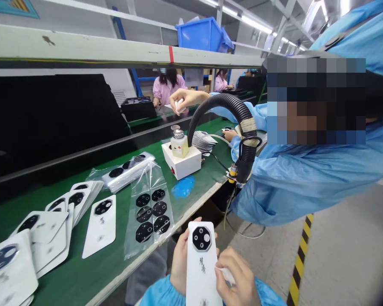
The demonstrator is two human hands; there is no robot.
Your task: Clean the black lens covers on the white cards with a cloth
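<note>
My left hand (179, 260) is wrapped round the edges of a white phone back cover (196, 263), held upright at the front edge of the bench. The cover has a black octagonal camera panel at its top and dark lettering below. At the cover's right edge, my right hand (239, 276) pinches a small white wipe (227, 275). On the green bench, to the left, lies a similar single cover (99, 225). Beside it, a clear plastic bag (148, 216) carries several black octagonal camera pieces.
Stacked white covers (51, 242) spread over the left of the bench (83, 274). A pump bottle (179, 146) stands on a white box (181, 168), near a black flexible hose (221, 100). At right, a co-worker in blue (306, 182) reaches over the bench, one hand (190, 98) holding something white.
</note>
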